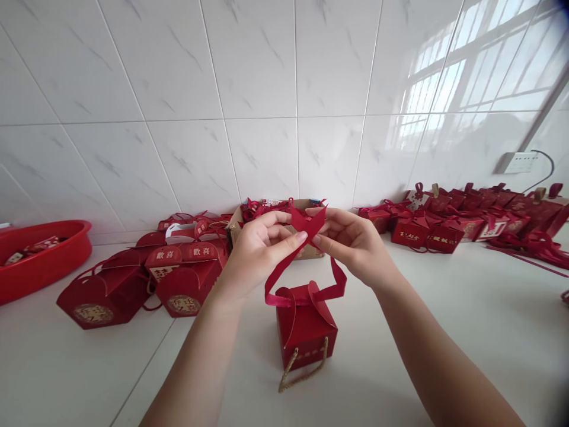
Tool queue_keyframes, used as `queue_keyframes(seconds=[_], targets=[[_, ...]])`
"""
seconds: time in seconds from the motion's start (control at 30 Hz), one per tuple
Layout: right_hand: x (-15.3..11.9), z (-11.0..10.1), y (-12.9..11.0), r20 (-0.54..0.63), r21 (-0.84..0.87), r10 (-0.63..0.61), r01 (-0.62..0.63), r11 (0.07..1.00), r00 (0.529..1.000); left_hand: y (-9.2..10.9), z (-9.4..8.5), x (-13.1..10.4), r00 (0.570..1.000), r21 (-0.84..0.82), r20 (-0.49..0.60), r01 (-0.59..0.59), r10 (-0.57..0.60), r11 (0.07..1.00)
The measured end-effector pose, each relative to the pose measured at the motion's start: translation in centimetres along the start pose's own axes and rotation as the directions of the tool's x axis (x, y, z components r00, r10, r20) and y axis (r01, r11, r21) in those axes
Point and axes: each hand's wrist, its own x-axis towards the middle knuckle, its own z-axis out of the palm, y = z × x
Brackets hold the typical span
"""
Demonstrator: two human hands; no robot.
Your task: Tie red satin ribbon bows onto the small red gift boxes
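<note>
Bare forearms [195, 356] stretching forward, left hand [260, 244] and right hand [358, 244] pinching a crossed red ribbon [309, 225], its loop running through the top of a rope-handled box [309, 329] sitting below on the white counter [377, 367], other red boxes [189, 281] standing beyond

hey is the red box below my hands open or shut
Shut: the red box has its curved flaps folded over the top, with the ribbon running across.

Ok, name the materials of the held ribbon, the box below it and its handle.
Ribbon: probably fabric, perhaps velvet; it bends freely, with soft sheen.
Box: likely card, slightly glossy, with thin folded flaps.
Handle: apparently cord, matte, tan, twist visible; fibre unclear.
</note>
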Motion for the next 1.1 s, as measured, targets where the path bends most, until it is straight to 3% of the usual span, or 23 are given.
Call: queue_keyframes(seconds=[0.17,0.27,0.37,0.5,0.63,0.77,0.97,1.1], targets=[[0.1,0.0,-0.1,0.079,0.01,0.025,-0.025,1.0,0.997,-0.4,0.1,0.3,0.996,0.047,-0.022,-0.082,0.084,0.995],[0.2,0.0,0.3,0.061,0.023,-0.003,0.002,1.0,0.998,-0.3,0.2,0.2,0.997,0.036,0.022,-0.076,0.075,0.996],[0.4,-0.4,0.8,0.063,0.006,-0.057,0.057,0.998,0.996,0.0,-0.1,0.0,0.997,-0.046,0.076,-0.019,0.022,0.999],[0.5,-1.3,0.9,0.183,-0.055,-0.161,0.174,0.983,0.97,0.1,-0.7,0.0,0.986,-0.145,0.152,0.089,-0.067,0.985],[0.4,-2.0,0.6,0.325,-0.247,-0.264,0.35,0.903,0.908,-0.1,-0.9,0.2,0.981,-0.173,0.166,0.131,-0.103,0.976],[0.1,-2.1,0.4,0.42,-0.373,-0.264,0.43,0.822,0.868,-0.3,-0.9,0.3,0.978,-0.145,0.155,0.164,-0.142,0.976],[-0.1,-1.9,0.3,0.429,-0.56,-0.26,0.481,0.674,0.865,-0.5,-0.6,0.4,0.975,-0.136,0.128,0.201,-0.184,0.97],[-0.1,-1.8,0.4,0.416,-0.605,-0.252,0.473,0.641,0.874,-0.5,-0.4,0.4,0.975,-0.162,0.117,0.208,-0.19,0.965]])
